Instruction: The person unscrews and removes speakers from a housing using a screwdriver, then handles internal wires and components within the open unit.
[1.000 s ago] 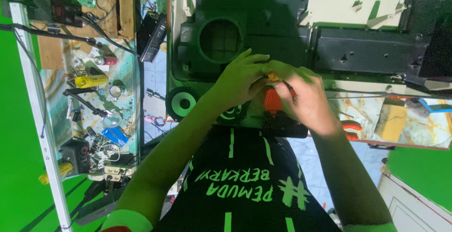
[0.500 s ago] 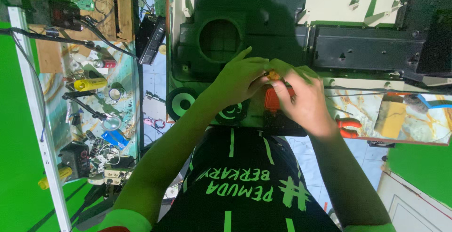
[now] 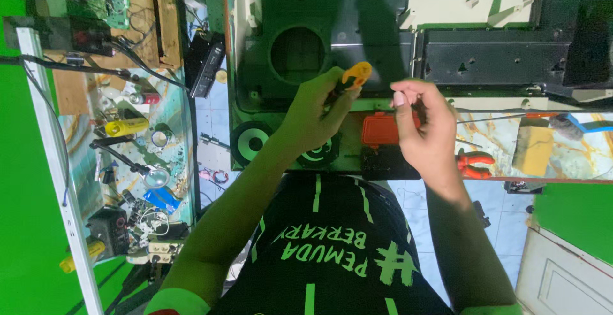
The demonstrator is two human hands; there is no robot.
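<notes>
hands: 2 (image 3: 316,114) | screwdrivers: 1 (image 3: 350,78) | round speakers: 2 (image 3: 251,143) | red boxes: 1 (image 3: 380,130) | pliers: 1 (image 3: 474,163)

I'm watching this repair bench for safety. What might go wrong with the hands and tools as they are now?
1. The left hand grips the orange-and-black screwdriver near the right hand; a slip might jab its fingers.
2. The right hand seems to pinch something too small to make out; it might drop into the open black chassis.
3. The red pliers lie at the bench edge and might get knocked off.
</notes>
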